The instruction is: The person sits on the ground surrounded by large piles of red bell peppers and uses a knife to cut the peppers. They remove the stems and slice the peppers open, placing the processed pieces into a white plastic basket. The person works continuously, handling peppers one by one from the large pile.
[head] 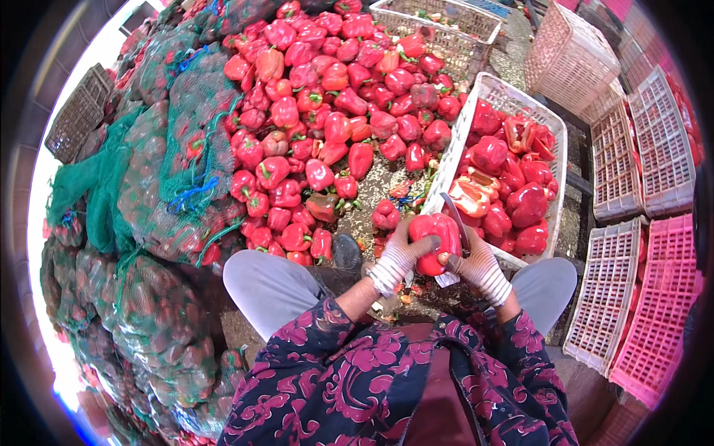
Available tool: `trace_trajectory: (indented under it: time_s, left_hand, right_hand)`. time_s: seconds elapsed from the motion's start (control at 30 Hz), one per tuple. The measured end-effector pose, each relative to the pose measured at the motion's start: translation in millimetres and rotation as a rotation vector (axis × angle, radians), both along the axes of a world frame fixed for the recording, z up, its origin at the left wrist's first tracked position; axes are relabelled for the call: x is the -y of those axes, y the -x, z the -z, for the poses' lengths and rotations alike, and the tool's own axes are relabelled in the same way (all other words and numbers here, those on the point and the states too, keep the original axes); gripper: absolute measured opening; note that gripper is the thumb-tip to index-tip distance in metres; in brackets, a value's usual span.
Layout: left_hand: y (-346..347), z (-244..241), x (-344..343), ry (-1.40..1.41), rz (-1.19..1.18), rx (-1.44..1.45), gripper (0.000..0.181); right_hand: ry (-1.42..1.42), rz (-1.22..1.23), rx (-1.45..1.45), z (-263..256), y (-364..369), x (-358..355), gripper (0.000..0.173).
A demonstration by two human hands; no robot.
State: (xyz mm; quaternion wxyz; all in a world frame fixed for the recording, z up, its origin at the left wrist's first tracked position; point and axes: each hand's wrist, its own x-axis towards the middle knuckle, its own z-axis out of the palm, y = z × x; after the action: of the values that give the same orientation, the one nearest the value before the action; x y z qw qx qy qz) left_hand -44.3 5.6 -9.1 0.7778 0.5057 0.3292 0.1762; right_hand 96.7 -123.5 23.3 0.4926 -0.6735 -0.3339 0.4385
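Observation:
Between my knees a whole red bell pepper [434, 241] is held up in both hands. My left hand [403, 252], in a striped work glove, grips its left side with the thumb across the front. My right hand [478, 262], gloved the same way, holds a knife with a curved blade [456, 218] along the pepper's right side. The knife's handle is hidden in my palm. Just beyond my right hand stands a white plastic crate [559, 184] of red peppers, some cut open with their pale insides showing. A single red pepper [385, 214] lies beyond my left hand.
A large heap of red peppers [334, 100] spreads ahead and left. Green mesh sacks [162, 329] of peppers are stacked along the left. A crate with scraps [452, 47] stands at the back. Several crates, one a pink crate [658, 306], line the right side.

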Motion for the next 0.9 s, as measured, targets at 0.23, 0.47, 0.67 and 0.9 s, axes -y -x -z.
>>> trace_trajectory:
  time_s: [0.23,0.47,0.67,0.9]
  left_hand:
    - [20.2,25.7,16.0,-0.012,0.013,-0.087,0.064]
    - [42.3,43.5,16.2,0.138,0.06,-0.017,0.053]
    - [51.8,20.1,-13.4,0.623,0.165,0.149,0.066]
    - [48.5,47.2,-3.4,0.683,-0.054,0.412,0.067]
  right_hand:
    - [-0.118,-0.11,-0.15,55.7,16.9,5.7,0.099]
    - [-0.038,-0.066,-0.33,78.4,35.5,15.5,0.077]
    - [-0.193,0.005,-0.72,72.9,35.5,26.9,0.077]
    - [-0.252,0.115,-1.01,21.2,30.4,20.1,0.072]
